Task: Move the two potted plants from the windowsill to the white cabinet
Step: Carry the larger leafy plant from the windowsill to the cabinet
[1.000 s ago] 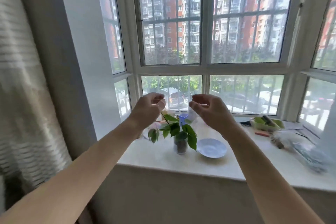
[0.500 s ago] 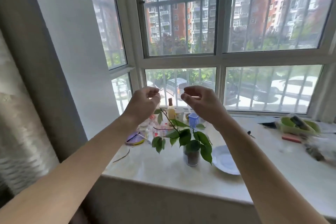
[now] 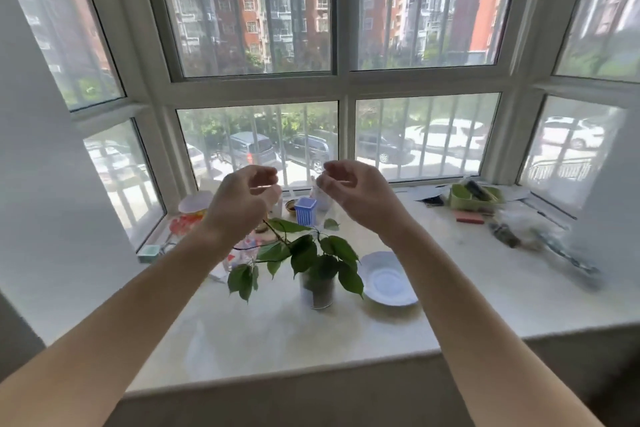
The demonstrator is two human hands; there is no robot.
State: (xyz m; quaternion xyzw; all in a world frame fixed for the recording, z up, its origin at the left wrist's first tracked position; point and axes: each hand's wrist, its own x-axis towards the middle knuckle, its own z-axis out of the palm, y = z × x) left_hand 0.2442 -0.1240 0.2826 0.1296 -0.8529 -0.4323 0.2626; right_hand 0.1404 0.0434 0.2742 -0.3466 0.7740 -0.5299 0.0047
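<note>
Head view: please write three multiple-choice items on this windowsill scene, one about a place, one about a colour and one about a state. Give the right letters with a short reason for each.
1. Where does the white plate lie?
A. to the right of the potted plant
B. under the pot
C. on the floor

2. What colour is the small ridged box behind the plant?
A. red
B. blue
C. black

3. What is the state of the potted plant?
A. lifted off the sill
B. tipped over
C. upright on the windowsill, untouched

Answers:
1 A: the plate lies on the sill beside the pot, on its right.
2 B: its ribbed sides are blue.
3 C: the pot stands on the sill, while the left hand and the right hand are above it with curled fingers, holding nothing.
</note>
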